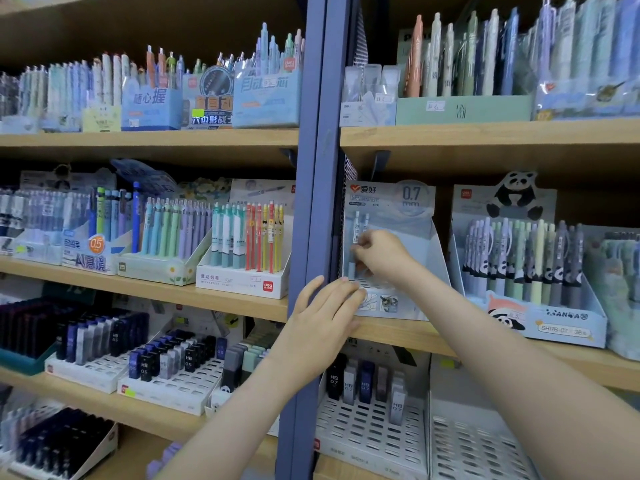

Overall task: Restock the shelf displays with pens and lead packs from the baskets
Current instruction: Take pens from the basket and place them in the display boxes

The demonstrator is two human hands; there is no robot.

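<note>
A pale blue 0.7 mm pencil display box stands on the middle shelf just right of the blue upright. Two light blue pens stand at its left side. My right hand pinches one of these pens inside the box. Straight fingers of my left hand press against the box's lower front left corner and the shelf edge. The pens' lower ends are hidden behind my right hand.
A blue metal upright divides the shelving. A panda pen display stands to the right of the box. Below are white slotted trays with HB 0.7 lead packs. Left bays hold several pen displays and lead trays.
</note>
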